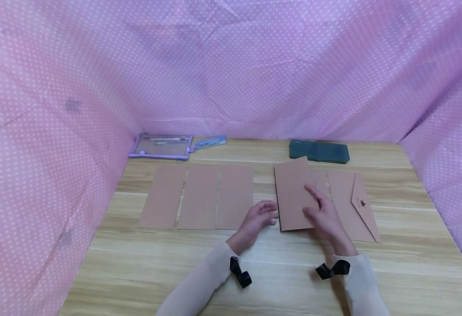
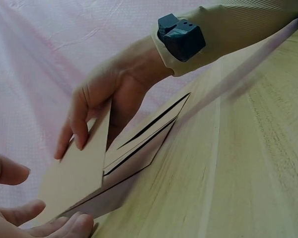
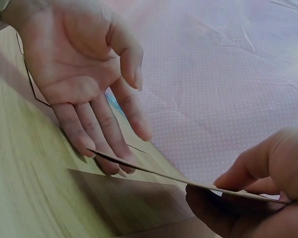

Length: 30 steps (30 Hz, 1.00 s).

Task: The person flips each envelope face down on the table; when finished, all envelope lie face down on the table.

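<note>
My right hand (image 1: 326, 215) holds a brown kraft-paper envelope (image 1: 292, 195) by its right side, thumb and index finger on its upper face and the other fingers underneath. In the right wrist view the envelope (image 3: 164, 177) appears nearly edge-on, tilted above the table. My left hand (image 1: 256, 221) is beside the envelope's left edge, fingers loosely bent and fingertips right at that edge. Its palm faces the envelope in the right wrist view. Just right of the held envelope lies another envelope (image 1: 323, 180), mostly hidden, then one with a pointed flap and dark crown print (image 1: 363, 203).
Three plain brown envelopes (image 1: 197, 197) lie in a row at left on the wooden table (image 1: 278, 285). Along the back are a purple-edged zip pouch (image 1: 160, 148) with pens, a light-blue item (image 1: 210, 142) and a dark green case (image 1: 319, 151). Pink dotted cloth (image 1: 231, 70) surrounds the table.
</note>
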Tool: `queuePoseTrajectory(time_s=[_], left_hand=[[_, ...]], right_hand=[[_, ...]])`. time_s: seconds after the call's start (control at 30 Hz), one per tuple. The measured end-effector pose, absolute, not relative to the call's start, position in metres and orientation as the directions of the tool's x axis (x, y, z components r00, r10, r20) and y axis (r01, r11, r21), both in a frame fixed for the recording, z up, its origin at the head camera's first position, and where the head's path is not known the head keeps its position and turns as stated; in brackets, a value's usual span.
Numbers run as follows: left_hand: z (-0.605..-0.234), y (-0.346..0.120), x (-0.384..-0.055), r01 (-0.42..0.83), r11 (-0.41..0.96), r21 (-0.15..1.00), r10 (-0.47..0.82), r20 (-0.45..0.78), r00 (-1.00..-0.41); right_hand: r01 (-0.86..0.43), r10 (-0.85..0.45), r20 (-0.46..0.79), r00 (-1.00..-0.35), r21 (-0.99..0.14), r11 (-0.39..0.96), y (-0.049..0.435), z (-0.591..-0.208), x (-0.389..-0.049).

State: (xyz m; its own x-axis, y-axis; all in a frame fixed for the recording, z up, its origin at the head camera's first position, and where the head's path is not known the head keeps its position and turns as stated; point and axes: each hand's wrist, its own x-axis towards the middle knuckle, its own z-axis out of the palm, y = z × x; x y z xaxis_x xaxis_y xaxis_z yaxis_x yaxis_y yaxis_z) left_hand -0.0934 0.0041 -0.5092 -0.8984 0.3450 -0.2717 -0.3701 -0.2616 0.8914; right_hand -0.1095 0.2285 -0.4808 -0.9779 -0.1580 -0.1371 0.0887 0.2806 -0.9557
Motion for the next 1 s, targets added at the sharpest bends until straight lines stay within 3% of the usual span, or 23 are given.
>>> queuePoseTrajectory(time_s=[0.47,0.83,1.0], left_hand=[[-0.515,0.013,-0.086,-0.357,-0.268,0.895,0.282,-0.281,-0.917],[-0.508,0.002,-0.088,-0.333,-0.211,0.919,0.259,-0.276,-0.926],[-0.509,-0.002,-0.087,-0.299,-0.211,0.931,0.246,-0.245,-0.938]], right_hand=[[0.162,-0.15,-0.177,-0.973,-0.981,0.104,0.219,-0.483,-0.108],[0.089,-0.198,-0.14,-0.97,-0.965,0.245,0.224,-0.483,-0.102],[0.11,-0.259,-0.166,-0.952,-0.97,0.217,0.229,-0.485,-0.099]])
